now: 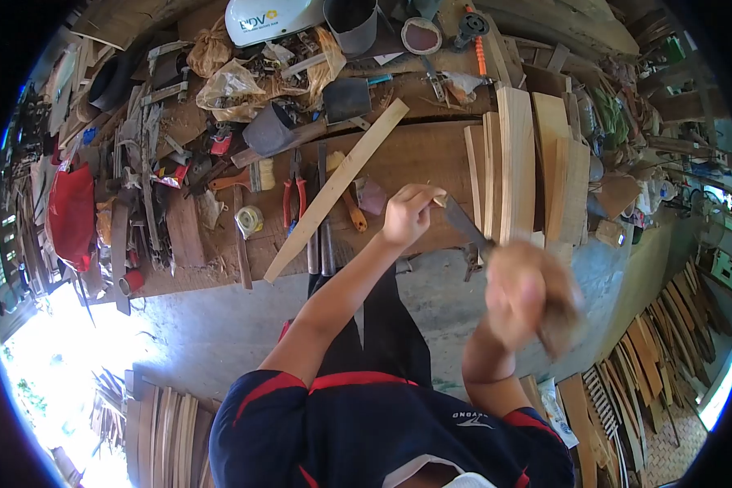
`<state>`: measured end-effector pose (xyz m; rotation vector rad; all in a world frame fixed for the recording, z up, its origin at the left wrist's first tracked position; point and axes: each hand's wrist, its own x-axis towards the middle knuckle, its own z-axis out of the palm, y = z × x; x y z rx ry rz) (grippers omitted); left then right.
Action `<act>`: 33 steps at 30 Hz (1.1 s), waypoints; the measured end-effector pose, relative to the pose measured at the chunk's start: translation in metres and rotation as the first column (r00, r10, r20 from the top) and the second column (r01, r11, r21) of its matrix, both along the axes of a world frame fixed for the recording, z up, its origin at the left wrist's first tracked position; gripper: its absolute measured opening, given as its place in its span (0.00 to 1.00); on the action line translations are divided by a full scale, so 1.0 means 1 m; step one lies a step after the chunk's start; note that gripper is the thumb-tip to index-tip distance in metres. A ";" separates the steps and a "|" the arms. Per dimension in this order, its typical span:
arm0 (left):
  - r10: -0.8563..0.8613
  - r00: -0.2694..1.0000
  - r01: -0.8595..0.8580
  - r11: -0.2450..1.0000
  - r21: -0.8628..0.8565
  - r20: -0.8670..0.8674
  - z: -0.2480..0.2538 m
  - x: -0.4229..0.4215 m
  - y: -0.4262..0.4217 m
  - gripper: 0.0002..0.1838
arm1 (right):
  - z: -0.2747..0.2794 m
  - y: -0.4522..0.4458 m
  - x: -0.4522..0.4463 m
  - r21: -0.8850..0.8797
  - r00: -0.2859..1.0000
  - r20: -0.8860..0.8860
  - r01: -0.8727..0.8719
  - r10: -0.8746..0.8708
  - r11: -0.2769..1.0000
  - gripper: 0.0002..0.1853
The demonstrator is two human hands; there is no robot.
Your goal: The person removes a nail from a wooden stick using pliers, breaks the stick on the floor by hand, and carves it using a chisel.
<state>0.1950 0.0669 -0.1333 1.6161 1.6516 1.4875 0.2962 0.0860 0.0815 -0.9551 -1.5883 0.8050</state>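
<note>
My left hand (408, 215) is closed in a pinch over the bench's front part. Between its fingertips is a small pale piece (440, 200), probably wood, too small to make out fully. My right hand (522, 285), smeared by motion, is wrapped round the handle of a knife (468, 225). The dark blade points up and left, its tip at or very near the small piece; whether they touch I cannot tell. Left of my left hand, a long pale wooden strip (337, 187) lies slanted across the bench.
On the wooden bench (439, 154) lie red-handled pliers (294, 191), a tape measure (249, 220), a brush (248, 176) and a hammer (242, 236). Several boards (516, 163) are stacked at the right. A white helmet (270, 18) and plastic bags (229, 89) sit behind.
</note>
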 end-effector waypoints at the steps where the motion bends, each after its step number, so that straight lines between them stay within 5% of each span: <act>1: 0.006 1.000 -0.005 0.998 0.065 -0.014 0.012 -0.003 0.009 0.20 | 0.010 -0.007 0.014 0.098 0.990 0.050 -0.139 0.134 0.985 0.14; 4: -0.009 1.000 0.009 0.996 0.090 0.003 0.022 -0.002 0.011 0.20 | 0.027 -0.014 0.014 0.033 0.953 -0.165 -0.253 0.255 0.967 0.14; 5: -0.007 1.000 0.007 0.996 0.091 0.003 0.010 -0.002 0.010 0.20 | 0.032 -0.007 0.012 -0.027 0.775 0.625 -0.089 0.087 0.996 0.13; 6: -0.022 1.000 0.022 0.999 0.045 -0.008 -0.013 -0.002 0.006 0.20 | -0.055 -0.008 0.009 -0.064 0.984 -0.060 0.165 -0.169 0.984 0.14; 8: -0.037 0.999 0.038 0.999 0.006 -0.015 -0.024 -0.002 0.009 0.20 | -0.028 0.009 0.000 -0.202 0.953 -0.302 -0.059 -0.005 0.978 0.12; 12: -0.022 0.999 0.023 0.996 0.084 -0.023 0.023 -0.005 0.017 0.21 | 0.014 -0.003 0.009 0.044 0.982 -0.165 -0.090 0.096 0.995 0.13; 14: -0.024 1.000 0.025 0.992 0.126 -0.013 0.013 -0.004 0.017 0.21 | 0.016 -0.004 0.012 0.237 0.926 -0.178 -0.287 0.332 0.928 0.08; 15: -0.021 1.000 0.022 0.997 0.078 -0.018 -0.016 -0.002 0.011 0.21 | 0.010 -0.002 0.011 0.234 0.927 -0.174 -0.290 0.333 0.928 0.08; 18: -0.019 1.000 0.019 0.999 0.034 -0.022 -0.030 -0.005 0.017 0.21 | -0.026 0.012 -0.006 -0.208 0.943 -0.331 -0.046 -0.026 0.977 0.15; 20: -0.017 1.000 0.017 0.999 0.027 -0.011 -0.012 -0.002 0.014 0.21 | -0.007 0.012 -0.008 -0.156 0.928 -0.372 -0.039 -0.022 0.987 0.13; 22: -0.004 1.000 0.005 0.995 0.104 -0.011 0.010 -0.002 0.017 0.21 | 0.014 0.002 0.004 0.163 0.898 -0.317 -0.265 0.304 0.950 0.11; 27: 0.009 1.000 -0.009 1.000 0.014 0.013 -0.021 0.005 0.016 0.20 | -0.030 0.006 -0.010 -0.066 0.985 -0.166 -0.059 0.048 0.996 0.15; 30: 0.027 1.000 -0.027 0.999 0.037 0.004 0.008 0.005 0.014 0.20 | 0.007 0.002 0.009 0.077 0.977 -0.087 -0.189 0.195 0.979 0.15; 31: 0.012 1.000 -0.011 0.998 0.061 -0.014 0.018 0.004 0.013 0.20 | 0.015 -0.005 0.011 0.087 0.918 -0.311 -0.231 0.246 0.969 0.17; 32: 0.011 1.000 -0.011 0.998 0.062 -0.014 0.008 0.004 0.011 0.20 | 0.011 -0.004 0.012 0.088 0.918 -0.311 -0.230 0.247 0.969 0.17; 33: -0.007 1.000 0.007 1.000 0.015 -0.019 -0.010 0.005 0.008 0.20 | 0.001 -0.003 0.012 0.101 0.988 0.153 -0.037 0.021 0.994 0.17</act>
